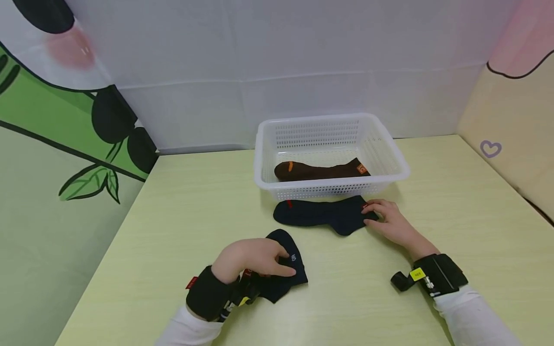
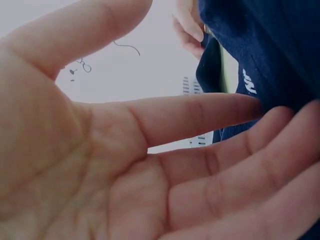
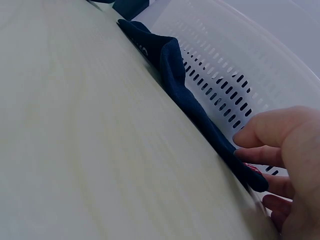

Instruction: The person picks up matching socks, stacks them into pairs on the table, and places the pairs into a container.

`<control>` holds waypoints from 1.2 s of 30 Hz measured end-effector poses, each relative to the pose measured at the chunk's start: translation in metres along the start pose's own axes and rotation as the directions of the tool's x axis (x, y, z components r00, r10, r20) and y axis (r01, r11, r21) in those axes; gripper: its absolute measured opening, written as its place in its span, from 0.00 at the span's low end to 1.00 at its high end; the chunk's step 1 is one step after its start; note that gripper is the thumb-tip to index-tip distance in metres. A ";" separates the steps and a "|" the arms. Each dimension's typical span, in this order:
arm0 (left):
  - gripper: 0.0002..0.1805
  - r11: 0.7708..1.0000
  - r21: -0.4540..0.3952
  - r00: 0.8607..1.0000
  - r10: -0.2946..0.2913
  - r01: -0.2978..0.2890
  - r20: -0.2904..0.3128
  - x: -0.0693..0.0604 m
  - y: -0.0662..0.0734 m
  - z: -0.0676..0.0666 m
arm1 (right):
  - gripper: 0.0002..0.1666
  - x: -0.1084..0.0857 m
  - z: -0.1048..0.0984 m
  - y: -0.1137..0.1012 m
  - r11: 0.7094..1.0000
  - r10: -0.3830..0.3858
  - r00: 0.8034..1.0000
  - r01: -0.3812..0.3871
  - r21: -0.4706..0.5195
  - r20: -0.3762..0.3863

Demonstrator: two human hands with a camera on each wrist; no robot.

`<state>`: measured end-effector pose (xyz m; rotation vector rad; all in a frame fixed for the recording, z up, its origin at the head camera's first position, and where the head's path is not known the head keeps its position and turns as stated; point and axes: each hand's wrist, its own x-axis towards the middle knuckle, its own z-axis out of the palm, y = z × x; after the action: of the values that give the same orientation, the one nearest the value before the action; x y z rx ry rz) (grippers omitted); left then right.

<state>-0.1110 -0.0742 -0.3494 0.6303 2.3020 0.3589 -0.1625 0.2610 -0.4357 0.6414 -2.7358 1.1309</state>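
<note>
My left hand (image 1: 255,257) reaches over a dark navy sock (image 1: 283,240) with a small white mark, which lies bunched on the table. In the left wrist view its thumb stands apart, while the fingertips (image 2: 245,107) touch the dark fabric. A second navy sock (image 1: 320,214) lies flat in front of the basket, with a red mark near its toe. At this sock's cuff rests my right hand (image 1: 391,223), fingers and thumb spread on the fabric. The right wrist view shows the fingers (image 3: 270,155) beside the cuff end of the sock (image 3: 185,100), without a firm grip.
A white perforated plastic basket (image 1: 394,178) stands at the back of the pale wood table (image 1: 195,202). Inside it lies a brown sock (image 1: 320,172) with orange marks. Behind the table hangs a light cloth backdrop (image 1: 195,110), with printed panels at both sides.
</note>
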 end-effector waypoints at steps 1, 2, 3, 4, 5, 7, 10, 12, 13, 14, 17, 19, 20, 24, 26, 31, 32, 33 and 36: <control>0.27 1.000 0.024 1.000 0.010 -0.010 -0.006 0.000 0.001 0.001 | 0.09 0.000 0.000 0.000 1.000 0.000 1.000 0.000 0.000 0.000; 0.28 0.999 0.048 1.000 0.018 -0.017 -0.013 0.000 0.003 0.001 | 0.09 0.000 0.000 -0.001 1.000 0.001 1.000 -0.001 -0.001 0.002; 0.29 0.997 0.073 1.000 0.023 -0.021 -0.019 0.001 0.004 0.002 | 0.09 0.000 -0.001 -0.001 1.000 0.003 1.000 -0.003 -0.001 0.003; 0.29 0.996 0.091 0.999 0.024 -0.022 -0.022 0.000 0.005 0.002 | 0.09 0.000 -0.001 -0.001 1.000 0.005 1.000 -0.005 -0.003 0.005; 0.29 0.995 0.097 1.000 0.021 -0.019 -0.020 0.001 0.006 0.003 | 0.09 0.000 -0.001 -0.002 1.000 0.007 1.000 -0.007 -0.003 0.008; 0.30 0.995 0.101 1.000 0.014 -0.013 -0.016 0.001 0.008 0.004 | 0.09 -0.001 -0.002 -0.002 1.000 0.012 1.000 -0.012 -0.003 0.013; 0.31 0.992 0.123 1.000 0.013 -0.011 -0.014 0.001 0.012 0.007 | 0.09 -0.001 -0.002 -0.002 1.000 0.015 1.000 -0.015 -0.001 0.015; 0.32 0.989 0.148 1.000 0.016 -0.014 -0.018 0.000 0.015 0.009 | 0.09 -0.001 -0.002 -0.002 1.000 0.014 1.000 -0.014 0.002 0.013; 0.32 0.987 0.160 1.000 0.016 -0.013 -0.020 -0.001 0.018 0.010 | 0.09 -0.001 -0.001 -0.002 1.000 0.011 1.000 -0.011 0.002 0.012; 0.33 0.985 0.171 1.000 0.017 -0.013 -0.023 -0.002 0.020 0.011 | 0.09 -0.001 -0.001 -0.002 1.000 0.009 1.000 -0.009 0.002 0.010; 0.33 0.981 0.193 0.999 0.017 -0.010 -0.035 -0.003 0.026 0.014 | 0.09 0.000 -0.001 -0.001 1.000 0.003 1.000 -0.003 0.001 0.005; 0.33 0.981 0.194 0.999 0.019 -0.011 -0.040 -0.003 0.029 0.016 | 0.09 0.000 -0.001 -0.001 1.000 0.002 1.000 -0.002 -0.001 0.005; 0.33 0.981 0.192 0.999 0.022 -0.013 -0.043 -0.003 0.031 0.017 | 0.09 0.000 -0.001 0.000 1.000 0.003 1.000 -0.003 -0.002 0.005; 0.32 0.982 0.185 0.998 0.029 -0.019 -0.052 0.000 0.035 0.020 | 0.09 0.000 -0.001 -0.001 1.000 0.004 1.000 -0.004 -0.004 0.004; 0.32 0.982 0.187 0.998 0.033 -0.021 -0.057 0.001 0.036 0.021 | 0.08 0.000 -0.001 0.000 1.000 0.003 1.000 -0.003 -0.003 0.003; 0.32 0.979 0.195 0.995 0.072 -0.057 -0.070 0.004 0.038 0.027 | 0.08 0.000 -0.001 -0.001 1.000 0.003 1.000 -0.003 0.006 0.003; 0.31 0.978 0.197 0.993 0.087 -0.072 -0.073 0.004 0.038 0.028 | 0.08 0.000 -0.001 -0.001 1.000 0.003 1.000 -0.003 0.008 0.003; 0.31 0.976 0.199 0.992 0.105 -0.088 -0.076 0.005 0.038 0.028 | 0.08 0.000 -0.001 -0.001 1.000 0.002 1.000 -0.002 0.008 0.003; 0.30 0.968 0.207 0.983 0.163 -0.143 -0.081 0.008 0.038 0.031 | 0.08 0.000 -0.001 -0.002 1.000 0.008 1.000 -0.008 0.009 0.004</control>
<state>-0.0815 -0.0363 -0.3596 0.9137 2.4081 0.2340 -0.1619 0.2605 -0.4336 0.6353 -2.7406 1.1459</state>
